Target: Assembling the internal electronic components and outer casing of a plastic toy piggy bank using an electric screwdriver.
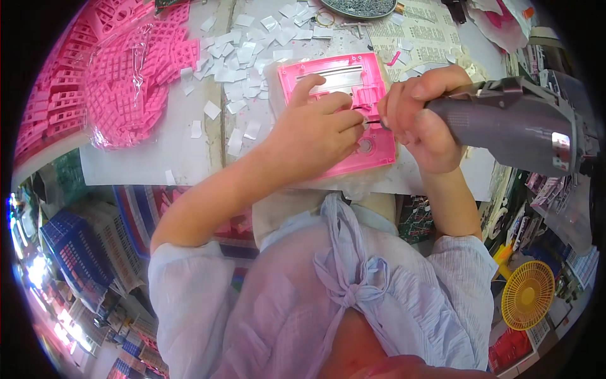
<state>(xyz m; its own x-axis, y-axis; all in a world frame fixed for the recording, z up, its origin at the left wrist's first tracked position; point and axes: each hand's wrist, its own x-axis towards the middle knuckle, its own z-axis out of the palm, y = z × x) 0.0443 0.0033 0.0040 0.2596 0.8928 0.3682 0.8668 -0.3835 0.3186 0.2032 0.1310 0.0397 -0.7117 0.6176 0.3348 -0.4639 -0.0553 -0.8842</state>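
A pink plastic housing [372,82] lies flat on the white table [158,151] in front of me. My left hand [315,129] rests on it, thumb up and fingers pinched near its right side, steadying a small part that I cannot make out. My right hand [420,114] grips a grey electric screwdriver [505,123]. Its thin bit points left, with the tip between the two hands over the housing.
Clear bags of pink plastic parts [136,76] fill the table's left. Many small white paper slips [243,50] lie scattered behind the housing. A round dish of small metal pieces [360,7] sits at the far edge. A yellow fan [527,294] stands low right, a blue crate [79,249] low left.
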